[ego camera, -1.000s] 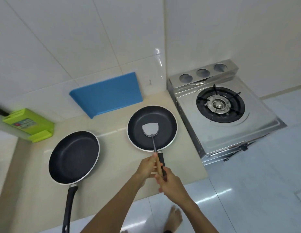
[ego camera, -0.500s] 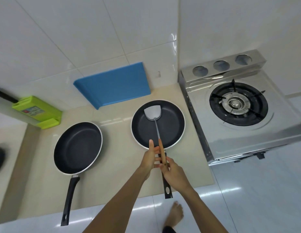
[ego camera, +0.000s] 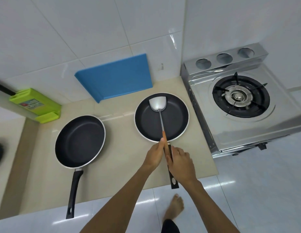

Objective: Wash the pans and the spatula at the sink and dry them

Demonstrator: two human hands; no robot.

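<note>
Two black non-stick pans sit on the beige counter. The left pan (ego camera: 80, 140) is empty, its handle pointing toward me. In the right pan (ego camera: 161, 117) lies the spatula (ego camera: 157, 103), its metal blade against the far rim and its wooden handle reaching over the near rim. My left hand (ego camera: 154, 154) holds that wooden handle from the left, fingers laid along it. My right hand (ego camera: 181, 163) is slightly blurred and lies over the right pan's black handle (ego camera: 174, 181), fingers curled round it. The sink is out of view.
A steel gas stove (ego camera: 241, 96) stands directly right of the right pan. A blue cutting board (ego camera: 116, 78) leans on the tiled wall behind the pans. At far left a green knife holder (ego camera: 35, 105) stands. My bare foot (ego camera: 175, 207) is on the floor below the counter edge.
The spatula's blade slid to the pan's far rim. My right hand left the spatula handle and dropped onto the pan's handle, while my left hand took hold of the spatula handle.
</note>
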